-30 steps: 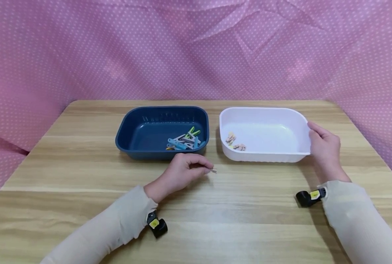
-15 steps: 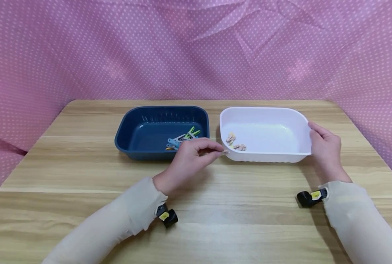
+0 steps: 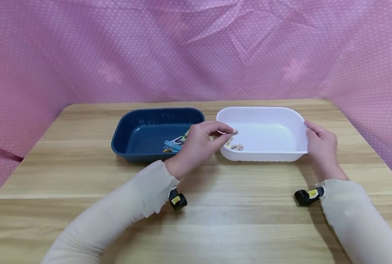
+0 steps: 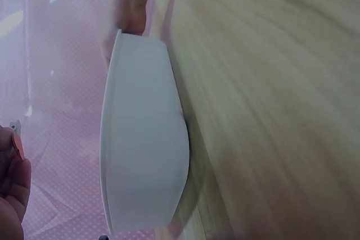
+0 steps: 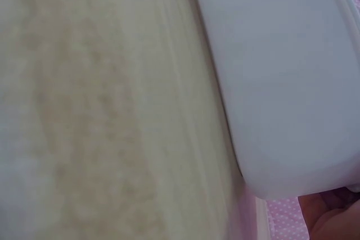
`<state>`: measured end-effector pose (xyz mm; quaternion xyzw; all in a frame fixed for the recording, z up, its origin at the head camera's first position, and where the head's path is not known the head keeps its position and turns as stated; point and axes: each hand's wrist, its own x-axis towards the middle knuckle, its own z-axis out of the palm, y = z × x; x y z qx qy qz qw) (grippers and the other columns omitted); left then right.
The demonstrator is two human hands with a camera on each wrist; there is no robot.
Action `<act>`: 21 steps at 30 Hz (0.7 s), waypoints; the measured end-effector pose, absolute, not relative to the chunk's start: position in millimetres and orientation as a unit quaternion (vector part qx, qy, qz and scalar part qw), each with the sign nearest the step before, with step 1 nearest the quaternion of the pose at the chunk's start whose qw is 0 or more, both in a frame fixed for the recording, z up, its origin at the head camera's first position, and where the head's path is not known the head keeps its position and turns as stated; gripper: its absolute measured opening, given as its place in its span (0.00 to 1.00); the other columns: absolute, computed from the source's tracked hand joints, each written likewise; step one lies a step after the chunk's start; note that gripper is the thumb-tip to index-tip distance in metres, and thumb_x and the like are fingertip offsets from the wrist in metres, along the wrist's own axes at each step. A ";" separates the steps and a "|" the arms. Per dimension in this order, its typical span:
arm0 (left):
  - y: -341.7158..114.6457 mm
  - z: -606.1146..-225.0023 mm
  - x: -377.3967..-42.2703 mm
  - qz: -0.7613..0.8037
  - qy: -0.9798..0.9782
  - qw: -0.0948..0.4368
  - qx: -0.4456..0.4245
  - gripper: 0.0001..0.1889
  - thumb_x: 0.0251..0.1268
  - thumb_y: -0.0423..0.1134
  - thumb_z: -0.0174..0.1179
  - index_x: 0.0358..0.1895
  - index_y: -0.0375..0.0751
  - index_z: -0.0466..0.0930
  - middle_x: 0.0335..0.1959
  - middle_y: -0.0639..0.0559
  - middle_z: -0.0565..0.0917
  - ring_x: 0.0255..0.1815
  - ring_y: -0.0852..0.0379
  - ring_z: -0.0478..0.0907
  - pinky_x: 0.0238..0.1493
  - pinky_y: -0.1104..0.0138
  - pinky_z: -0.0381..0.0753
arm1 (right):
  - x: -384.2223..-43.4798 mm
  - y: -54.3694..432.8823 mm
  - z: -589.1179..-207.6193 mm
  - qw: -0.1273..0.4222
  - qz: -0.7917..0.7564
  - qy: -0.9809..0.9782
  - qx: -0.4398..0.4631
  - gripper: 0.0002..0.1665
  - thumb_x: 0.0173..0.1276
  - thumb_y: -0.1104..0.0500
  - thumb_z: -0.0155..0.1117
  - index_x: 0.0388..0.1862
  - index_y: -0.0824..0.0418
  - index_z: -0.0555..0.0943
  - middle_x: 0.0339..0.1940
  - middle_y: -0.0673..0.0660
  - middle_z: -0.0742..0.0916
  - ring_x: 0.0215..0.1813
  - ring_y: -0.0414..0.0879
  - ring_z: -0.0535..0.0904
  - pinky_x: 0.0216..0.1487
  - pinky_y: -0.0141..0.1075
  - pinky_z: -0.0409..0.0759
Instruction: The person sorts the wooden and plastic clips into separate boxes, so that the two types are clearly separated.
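My left hand pinches a small wooden clothespin between thumb and fingertips, above the left end of the white plastic basin. In the left wrist view the clothespin shows at the far left edge, partly hidden by the fingers. A few wooden clothespins lie inside the basin's near left corner. My right hand grips the basin's right end at the rim; in the right wrist view only part of that hand shows. Beside my left hand, several coloured plastic clothespins lie in the dark blue basin, partly hidden by the hand.
Both basins stand side by side with a narrow gap, towards the back of a light wooden table. A pink dotted cloth hangs behind the table and at its sides. Small black cameras are strapped to both wrists.
My left hand has carried the clothespin up and to the right, from just in front of the basins to over the white basin's left end. My right hand stays at the rim.
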<state>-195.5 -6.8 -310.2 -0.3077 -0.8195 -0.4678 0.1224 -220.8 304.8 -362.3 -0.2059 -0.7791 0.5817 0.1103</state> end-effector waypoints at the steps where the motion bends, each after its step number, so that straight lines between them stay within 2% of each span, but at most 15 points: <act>1: -6.1 -310.0 -197.1 -0.461 -0.822 0.126 -0.309 0.07 0.61 0.33 0.60 0.40 0.41 0.84 0.39 0.54 0.85 0.37 0.65 0.78 0.39 0.77 0.79 | -221.1 304.3 -362.4 0.109 0.582 -0.779 -0.205 0.26 0.72 0.51 0.42 0.68 0.52 0.66 0.70 0.52 0.66 0.67 0.41 0.65 0.64 0.31 0.68; 18: 9.8 -301.7 -223.2 -0.402 -0.851 0.142 -0.307 0.08 0.63 0.32 0.57 0.41 0.39 0.84 0.41 0.50 0.85 0.39 0.61 0.80 0.43 0.77 0.78 | -221.4 301.0 -359.5 0.090 0.581 -0.781 -0.210 0.26 0.73 0.49 0.40 0.69 0.50 0.64 0.71 0.51 0.64 0.68 0.43 0.63 0.64 0.33 0.68; 21: 10.2 -300.5 -224.0 -0.411 -0.853 0.133 -0.291 0.10 0.64 0.35 0.57 0.45 0.40 0.83 0.44 0.51 0.84 0.44 0.60 0.80 0.47 0.77 0.77 | -221.7 302.3 -358.9 0.089 0.585 -0.777 -0.214 0.26 0.73 0.49 0.41 0.68 0.50 0.64 0.71 0.50 0.65 0.68 0.42 0.63 0.64 0.33 0.68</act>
